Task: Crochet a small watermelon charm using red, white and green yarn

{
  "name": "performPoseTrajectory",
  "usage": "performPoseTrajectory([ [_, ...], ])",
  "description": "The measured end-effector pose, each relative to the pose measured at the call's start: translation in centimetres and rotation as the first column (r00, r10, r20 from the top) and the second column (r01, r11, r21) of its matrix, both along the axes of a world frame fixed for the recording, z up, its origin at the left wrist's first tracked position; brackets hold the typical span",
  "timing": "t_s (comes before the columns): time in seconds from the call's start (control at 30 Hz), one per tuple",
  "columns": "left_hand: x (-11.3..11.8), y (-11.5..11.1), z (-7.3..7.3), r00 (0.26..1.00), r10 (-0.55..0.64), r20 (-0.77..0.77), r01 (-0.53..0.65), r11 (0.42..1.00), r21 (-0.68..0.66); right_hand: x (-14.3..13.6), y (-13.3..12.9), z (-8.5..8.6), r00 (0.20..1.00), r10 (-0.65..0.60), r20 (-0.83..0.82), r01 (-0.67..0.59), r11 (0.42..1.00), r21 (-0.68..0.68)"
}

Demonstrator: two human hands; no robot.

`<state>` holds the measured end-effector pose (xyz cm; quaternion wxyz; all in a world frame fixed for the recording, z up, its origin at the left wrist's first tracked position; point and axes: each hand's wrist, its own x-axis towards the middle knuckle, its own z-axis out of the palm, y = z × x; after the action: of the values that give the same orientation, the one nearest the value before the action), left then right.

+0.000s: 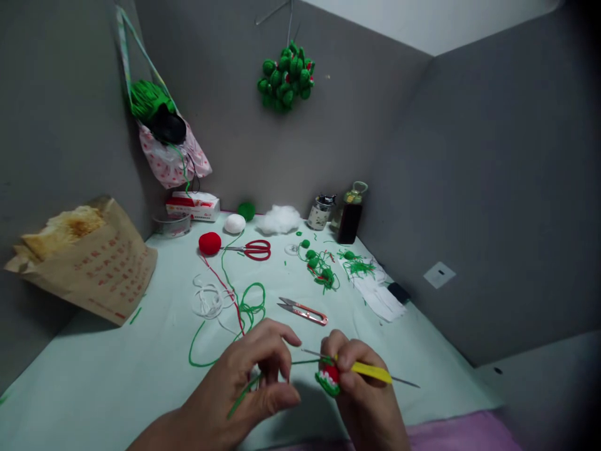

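In my right hand [364, 376] is a crochet hook with a yellow handle [373, 372], its thin metal tip pointing left. The same fingers pinch a small crocheted piece [329, 379] in red, white and green. Green yarn [244, 396] runs through the curled fingers of my left hand [256, 376] and stretches taut across to the piece. The left thumb and index finger stand apart, just left of the hook tip. Beyond the hands lie orange thread snips [304, 311], a loose tangle of green yarn [253, 299] and a white yarn tangle [209, 300].
Farther back are a red yarn ball [210, 243], red-handled scissors [257, 250], a white yarn ball [235, 223], white stuffing [279, 220] and small green crocheted pieces [323, 275]. A paper bag [103, 269] stands left; a dark bottle [350, 219] stands back right. Green crocheted pieces [286, 78] hang on the wall.
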<state>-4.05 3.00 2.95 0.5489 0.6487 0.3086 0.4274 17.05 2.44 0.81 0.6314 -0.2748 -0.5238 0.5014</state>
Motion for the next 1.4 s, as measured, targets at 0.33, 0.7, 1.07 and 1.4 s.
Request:
performPoseTrajectory([
  [0.33,1.7,-0.9,-0.3,0.982,0.052,0.180,0.028,0.908,-0.417,-0.4,-1.2,1.2,0.911,-0.154,0.382,0.061,0.967,0.246],
  [0.7,2.8,-1.3,0.6,0.871,0.256,0.420,0.111,0.730,-0.674,-1.9,-2.0,1.0,0.838,-0.373,0.398,0.188,0.882,0.431],
  [1.07,2.4,-0.7,-0.4,0.875,0.234,0.423,0.121,0.740,-0.661,-0.5,-0.6,0.8,0.800,-0.362,0.479,0.062,0.843,0.534],
  [1.4,3.3,-2.0,-0.3,0.854,0.319,0.410,0.036,0.751,-0.660,-2.2,-1.5,-0.3,0.767,-0.511,0.388,0.213,0.773,0.598],
])
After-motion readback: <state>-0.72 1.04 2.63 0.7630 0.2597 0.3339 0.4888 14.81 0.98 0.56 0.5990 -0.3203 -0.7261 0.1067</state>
